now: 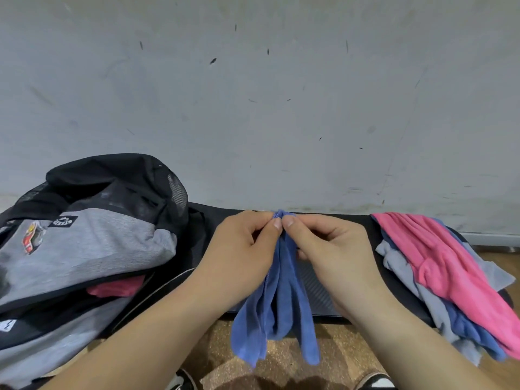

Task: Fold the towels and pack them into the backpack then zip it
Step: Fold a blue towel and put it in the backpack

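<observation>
Both grips closed in a pinch on one spot: the left hand [247,249] and right hand [329,249] meet thumb to thumb at the top edge of the blue towel [278,305], each holding a small bunch of cloth between thumb and forefinger. Grips touching, no gap of towel stretched between them.

From the pinch the towel hangs straight down and toward the person, gathered in long vertical folds. Long axis runs top to bottom; the free lower end dangles past the front edge of the tabletop [315,280], over the floor. Nothing of the towel is spread flat yet.

Judgement: the coming move turns on the top hem running sideways from this shared point. Neither hand is nearer; both sit on the same corner or bunch, so the hands would need to be drawn apart along the hem, left and right, to open the cloth before it can be folded. Whether a true corner is held cannot be told.

Outward: the backpack [84,249] lies to the left on the tabletop, grey and black, main opening gaping, a pink towel [115,288] seen inside. To the right, well apart from the hands, a heap of unfolded towels [439,274], pink over grey and blue, drapes over the tabletop's edge. Packing is judged partly done; zip not yet closed.
</observation>
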Demonstrator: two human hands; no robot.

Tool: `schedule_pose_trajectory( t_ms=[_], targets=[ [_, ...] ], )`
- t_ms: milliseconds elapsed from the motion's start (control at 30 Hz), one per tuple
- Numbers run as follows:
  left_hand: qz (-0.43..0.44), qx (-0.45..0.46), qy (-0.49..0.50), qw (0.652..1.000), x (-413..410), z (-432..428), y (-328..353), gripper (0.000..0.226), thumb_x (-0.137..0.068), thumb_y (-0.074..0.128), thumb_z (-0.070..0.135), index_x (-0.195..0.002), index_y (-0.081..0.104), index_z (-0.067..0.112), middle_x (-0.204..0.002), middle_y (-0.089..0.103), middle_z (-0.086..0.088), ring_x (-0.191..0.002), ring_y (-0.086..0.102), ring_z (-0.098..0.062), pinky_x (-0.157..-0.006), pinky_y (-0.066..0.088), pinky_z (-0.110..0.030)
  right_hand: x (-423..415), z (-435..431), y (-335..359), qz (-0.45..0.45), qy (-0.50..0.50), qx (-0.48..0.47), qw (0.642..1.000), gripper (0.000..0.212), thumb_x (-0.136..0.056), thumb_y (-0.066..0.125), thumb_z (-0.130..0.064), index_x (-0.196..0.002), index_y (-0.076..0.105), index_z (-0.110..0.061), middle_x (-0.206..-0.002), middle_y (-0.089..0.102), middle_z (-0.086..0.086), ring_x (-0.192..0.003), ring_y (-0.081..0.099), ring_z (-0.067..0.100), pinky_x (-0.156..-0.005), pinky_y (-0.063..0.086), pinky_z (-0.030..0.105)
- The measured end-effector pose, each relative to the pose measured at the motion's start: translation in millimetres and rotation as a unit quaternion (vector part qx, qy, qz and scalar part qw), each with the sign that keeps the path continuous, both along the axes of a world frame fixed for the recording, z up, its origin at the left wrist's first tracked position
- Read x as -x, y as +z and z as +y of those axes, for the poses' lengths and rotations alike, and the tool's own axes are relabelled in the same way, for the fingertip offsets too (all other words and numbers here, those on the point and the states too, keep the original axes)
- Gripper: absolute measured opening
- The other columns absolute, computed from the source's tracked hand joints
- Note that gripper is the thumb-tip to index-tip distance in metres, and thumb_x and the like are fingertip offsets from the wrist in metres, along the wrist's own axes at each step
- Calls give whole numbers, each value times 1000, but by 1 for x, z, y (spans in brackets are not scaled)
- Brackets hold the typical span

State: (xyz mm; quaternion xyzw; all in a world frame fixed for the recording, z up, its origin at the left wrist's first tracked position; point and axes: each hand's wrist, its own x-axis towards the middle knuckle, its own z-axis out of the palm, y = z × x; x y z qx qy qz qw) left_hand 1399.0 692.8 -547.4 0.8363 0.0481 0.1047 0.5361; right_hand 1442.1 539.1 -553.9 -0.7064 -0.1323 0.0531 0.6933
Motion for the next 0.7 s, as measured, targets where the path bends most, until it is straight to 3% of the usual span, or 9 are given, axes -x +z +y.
schedule_pose_trajectory(
  t_ms=[133,200,267,333,400,467,567,633,700],
  targets=[
    [3,-18,10,1000,-5,0,-3,25,-105,56,29,-96,78,20,-88,71,-4,-84,65,-14,-79,53,-33,-3,3,-2,-49,9,47,998,21,-101,67,-23,-88,84,-25,-85,81,-1,-84,75,10,-77,61,31],
    [4,-15,-6,1000,-4,-1,1,21,-99,64,34,-84,75,25,-84,68,-6,-75,61,-9,-66,49,-22,-5,4,-8,-52,25,59,997,45,-102,59,-45,-89,78,-6,-86,75,17,-86,72,34,-82,60,53],
    [-3,-42,-5,999,-4,-2,2,20,-93,70,39,-73,69,38,-78,64,1,-72,59,-4,-63,43,-13,-6,3,-11,-26,54,57,997,69,-98,53,-62,-95,69,6,-95,70,28,-95,68,46,-85,57,62],
    [-17,-57,12,998,-4,-2,1,21,-94,71,35,-75,68,44,-79,65,5,-78,62,-4,-67,44,-12,-4,1,-5,7,72,16,997,62,-98,55,-62,-102,75,-3,-102,73,23,-100,72,38,-89,61,55],
    [-20,-20,22,999,-4,0,1,20,-99,66,28,-86,77,40,-87,72,8,-87,67,-3,-76,50,-15,-5,-2,1,26,74,-31,996,35,-95,60,-49,-96,84,-22,-104,78,11,-99,76,21,-84,63,36],
    [13,72,19,997,-3,1,3,20,-102,63,24,-99,82,32,-97,79,5,-98,73,-8,-91,58,-32,-16,-11,-3,-9,35,4,999,14,-96,69,-30,-102,82,-26,-108,77,1,-97,73,8,-81,59,24],
    [62,263,-23,962,0,2,12,19,-101,62,17,-102,80,9,-107,79,-19,-99,72,-25,-94,56,-44,-37,-33,-12,-24,43,109,993,50,-86,81,-34,-133,65,-38,-131,65,-16,-119,59,-11,-97,49,20],
    [57,328,-55,941,2,6,16,26,-95,65,23,-103,75,0,-106,77,-20,-96,69,-28,-92,53,-42,-46,-48,-14,34,110,99,988,61,-79,80,-40,-137,62,-37,-136,66,-20,-132,55,-3,-107,45,25],
    [38,331,-79,940,3,12,16,25,-94,69,26,-102,73,2,-101,74,-16,-95,67,-26,-91,50,-41,-51,-60,-17,79,180,67,978,51,-84,77,-29,-133,67,-18,-129,73,-4,-124,66,13,-103,51,30]
  ],
)
